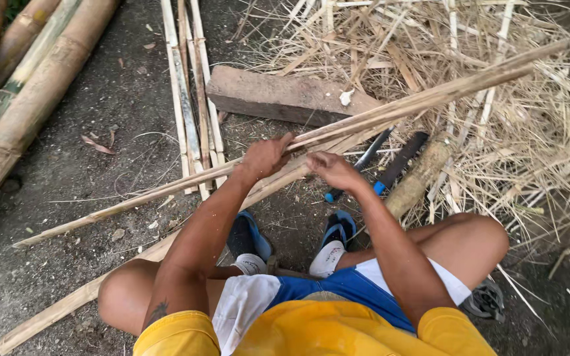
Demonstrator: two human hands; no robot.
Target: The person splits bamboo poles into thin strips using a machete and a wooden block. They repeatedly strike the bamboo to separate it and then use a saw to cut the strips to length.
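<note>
Left hand [266, 156] clenches the long bamboo strips [390, 109], right hand [333, 170] grips them just beside it, both near the wooden block [285, 97].

pale tan bamboo strips [390, 109], yellow shirt [311, 329]

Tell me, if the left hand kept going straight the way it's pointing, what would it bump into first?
Probably the wooden block. The left hand, gripping the split bamboo strips, points up and slightly right, and the block lies just beyond, though depth is unclear.
</note>
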